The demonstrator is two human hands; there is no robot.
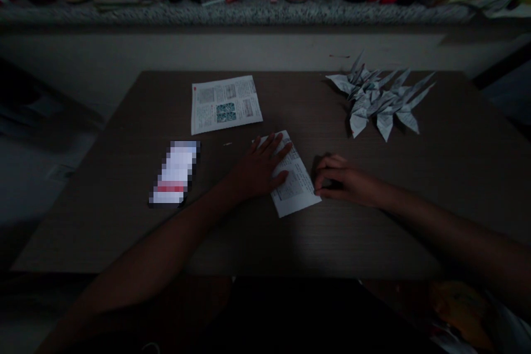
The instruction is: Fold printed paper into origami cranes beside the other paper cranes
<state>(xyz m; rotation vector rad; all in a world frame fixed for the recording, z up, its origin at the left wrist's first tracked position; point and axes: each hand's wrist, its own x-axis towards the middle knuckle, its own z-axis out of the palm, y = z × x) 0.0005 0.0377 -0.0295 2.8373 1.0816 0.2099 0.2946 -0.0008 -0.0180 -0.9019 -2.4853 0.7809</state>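
A folded piece of printed paper (296,188) lies in the middle of the brown table (373,232). My left hand (259,166) rests flat on its left part, fingers stretched out and apart. My right hand (338,180) sits at the paper's right edge with fingers curled, fingertips touching the paper's edge. A flat square sheet of printed paper (225,104) lies further back on the left. Several folded paper cranes (379,100) are piled at the back right of the table.
A blurred-out bright rectangular object (175,174) lies on the table left of my left hand. Behind the table runs a speckled ledge (249,11) crowded with bottles, cans and small items. The room is dim.
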